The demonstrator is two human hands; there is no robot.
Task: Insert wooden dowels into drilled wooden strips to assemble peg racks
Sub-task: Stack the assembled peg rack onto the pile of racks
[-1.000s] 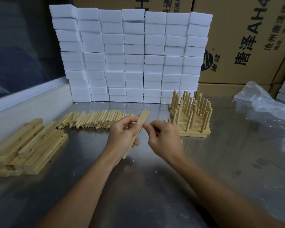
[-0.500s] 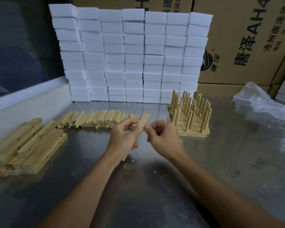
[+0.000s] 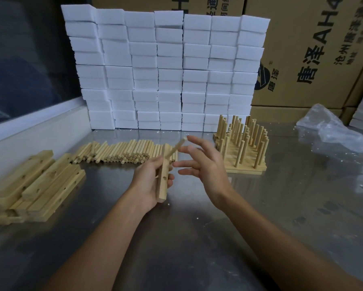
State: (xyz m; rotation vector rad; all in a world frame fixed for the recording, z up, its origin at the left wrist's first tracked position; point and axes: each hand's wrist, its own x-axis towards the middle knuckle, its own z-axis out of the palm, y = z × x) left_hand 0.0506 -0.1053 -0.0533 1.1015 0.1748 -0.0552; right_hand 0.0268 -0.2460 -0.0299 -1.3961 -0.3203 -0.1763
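Wooden strip [image 3: 163,175]: earlier held tilted with its top leaning right, now turned nearly upright in the left hand [image 3: 149,181], drilled holes brought into sight on its face. Dowel [image 3: 174,148]: earlier hidden between the fingertips, now seen projecting up and to the right from the strip's upper part. Right hand [image 3: 205,166]: its pinch at the strip's top has been released; the fingers are now spread, drawn off to the right, apart from strip and dowel.

left hand [image 3: 150,181] curled in a grip, palm facing right, right hand [image 3: 205,164] just beside it, fingers [image 3: 195,141] spread and relaxed, holding nothing, both forearms extended forward
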